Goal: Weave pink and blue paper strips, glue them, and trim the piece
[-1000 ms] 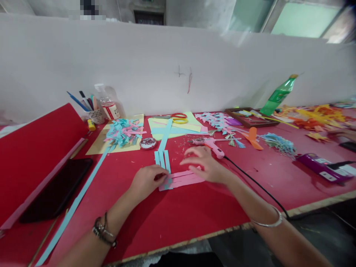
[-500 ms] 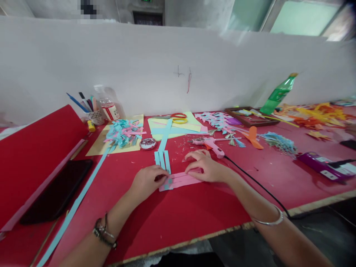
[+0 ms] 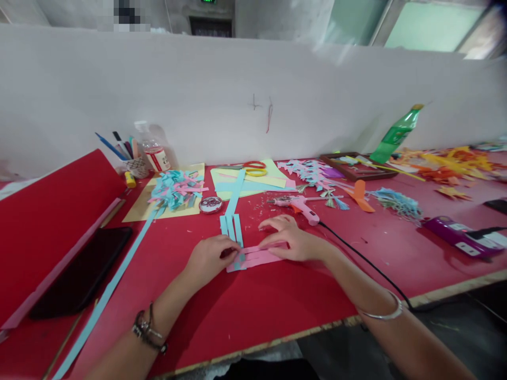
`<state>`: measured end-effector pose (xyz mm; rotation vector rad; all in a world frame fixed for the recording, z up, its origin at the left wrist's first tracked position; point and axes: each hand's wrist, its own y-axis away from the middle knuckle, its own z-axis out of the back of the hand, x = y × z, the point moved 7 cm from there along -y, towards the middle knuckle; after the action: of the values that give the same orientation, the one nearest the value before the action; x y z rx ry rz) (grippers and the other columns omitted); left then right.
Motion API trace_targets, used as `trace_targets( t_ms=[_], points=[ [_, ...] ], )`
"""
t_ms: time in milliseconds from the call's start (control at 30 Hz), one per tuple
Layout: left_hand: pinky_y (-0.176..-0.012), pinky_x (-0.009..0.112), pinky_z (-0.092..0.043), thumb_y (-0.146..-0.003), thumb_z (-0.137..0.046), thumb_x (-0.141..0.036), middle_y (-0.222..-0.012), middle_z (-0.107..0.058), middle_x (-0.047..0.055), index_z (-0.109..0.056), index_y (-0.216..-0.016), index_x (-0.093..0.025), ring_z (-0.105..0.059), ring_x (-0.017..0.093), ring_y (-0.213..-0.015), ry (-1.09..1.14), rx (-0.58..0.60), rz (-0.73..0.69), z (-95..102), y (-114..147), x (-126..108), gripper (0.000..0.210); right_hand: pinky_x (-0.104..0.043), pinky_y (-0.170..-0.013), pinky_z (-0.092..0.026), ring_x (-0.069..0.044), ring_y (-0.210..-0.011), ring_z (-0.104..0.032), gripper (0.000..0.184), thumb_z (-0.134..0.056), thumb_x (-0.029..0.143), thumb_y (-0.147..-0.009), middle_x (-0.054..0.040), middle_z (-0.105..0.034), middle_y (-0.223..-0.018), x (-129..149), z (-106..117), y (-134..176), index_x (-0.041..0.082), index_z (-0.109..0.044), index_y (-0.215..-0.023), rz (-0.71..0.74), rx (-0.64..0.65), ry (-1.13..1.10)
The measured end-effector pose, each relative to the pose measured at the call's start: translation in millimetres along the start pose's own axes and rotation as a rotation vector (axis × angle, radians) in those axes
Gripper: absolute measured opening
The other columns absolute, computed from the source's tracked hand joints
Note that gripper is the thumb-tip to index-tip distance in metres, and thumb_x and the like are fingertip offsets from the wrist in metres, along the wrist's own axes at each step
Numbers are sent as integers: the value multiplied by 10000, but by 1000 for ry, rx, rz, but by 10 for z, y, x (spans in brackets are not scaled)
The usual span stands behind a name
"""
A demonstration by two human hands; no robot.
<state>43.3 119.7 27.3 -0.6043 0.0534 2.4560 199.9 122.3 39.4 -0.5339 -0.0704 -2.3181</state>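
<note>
Pink paper strips [image 3: 259, 257] lie on the red tabletop, running sideways. At their left end they cross light-blue paper strips [image 3: 231, 228] in a small woven corner. My left hand [image 3: 210, 259] is closed, with thumb and forefinger pinched at that corner; the fingertips partly cover the crossing. My right hand [image 3: 292, 238] is bent over the pink strips, its thumb and forefinger closed on one of them and the other fingers loosely curved above. A longer light-blue strip [image 3: 236, 191] stretches away behind the woven piece.
Behind the right hand lies a pink glue gun [image 3: 303, 207] with its black cord. Scissors [image 3: 255, 168] rest on paper sheets at the back. On the left are a black phone [image 3: 81, 274], a paper-strip bundle [image 3: 174, 187] and a pen cup [image 3: 137, 167]. A green bottle [image 3: 396, 136] leans right.
My right hand's fingers have slid slightly left along the pink strips, toward the woven corner. My left hand has stayed in place.
</note>
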Motion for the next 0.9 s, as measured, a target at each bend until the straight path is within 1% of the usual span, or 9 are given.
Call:
trace_targets(
  t_ms=[67,233,367,433,500,567,633,733,900],
  points=[
    [-635,196,-408,-787,-478,-190,-860,-639,-14,-635,-857,-239,-578,119,-776,5,-3,-2,2,-5,1,179,-472,-959,-159,-226,-1107,-370,226,-462,366,-804,-20,-443,-1198,-77,-14,14,319,-663,-896,-44,28,3],
    [-641,197,-409,-782,-482,-185,-867,-635,-15,-628,-859,-236,-576,117,-777,13,1,-20,9,-14,-8,173,-479,-963,-180,-243,-1115,-354,239,-485,440,-780,1,-450,-1214,-272,107,110,311,-684,-796,-128,37,58],
    [-630,200,-411,-768,-484,-177,-854,-622,-9,-614,-881,-229,-569,117,-749,33,21,-16,-11,-3,-3,180,-509,-964,-163,-251,-1087,-382,299,-467,452,-784,-27,-496,-1150,-350,205,158,264,-682,-695,-154,7,108],
    [-617,193,-414,-740,-493,-142,-834,-616,-8,-593,-917,-218,-565,110,-720,73,24,9,-26,1,19,217,-494,-965,-182,-241,-1075,-399,301,-443,432,-802,-48,-504,-1114,-341,230,155,253,-679,-746,-155,-30,107],
    [-614,187,-417,-709,-502,-113,-814,-609,-8,-569,-948,-205,-561,105,-704,111,21,24,-38,2,34,264,-456,-969,-209,-228,-1098,-389,280,-431,404,-814,-55,-479,-1142,-263,208,128,268,-658,-905,-108,-46,73],
    [-622,190,-420,-696,-507,-107,-812,-600,-6,-555,-959,-200,-555,107,-708,129,21,14,-46,0,29,283,-436,-977,-209,-225,-1138,-352,293,-446,393,-808,-43,-431,-1214,-146,129,88,299,-610,-1032,-35,-8,32],
    [-626,195,-422,-697,-506,-116,-817,-590,-1,-550,-961,-198,-549,112,-714,133,23,1,-49,-3,20,279,-448,-985,-182,-235,-1158,-326,294,-469,395,-794,-25,-393,-1263,-62,32,55,324,-603,-1046,7,54,15],
    [-632,201,-426,-705,-496,-123,-827,-582,4,-550,-959,-199,-546,114,-721,138,24,-9,-47,-5,15,271,-467,-982,-163,-244,-1151,-332,248,-479,400,-785,-18,-406,-1257,-81,-12,47,315,-648,-946,-24,78,25],
    [-637,198,-429,-713,-487,-119,-824,-574,3,-553,-956,-197,-541,106,-715,136,23,-34,-41,1,-6,264,-474,-958,-181,-227,-1057,-425,295,-439,406,-805,-57,-511,-1102,-306,169,129,221,-653,-722,-121,-46,110]
  ],
)
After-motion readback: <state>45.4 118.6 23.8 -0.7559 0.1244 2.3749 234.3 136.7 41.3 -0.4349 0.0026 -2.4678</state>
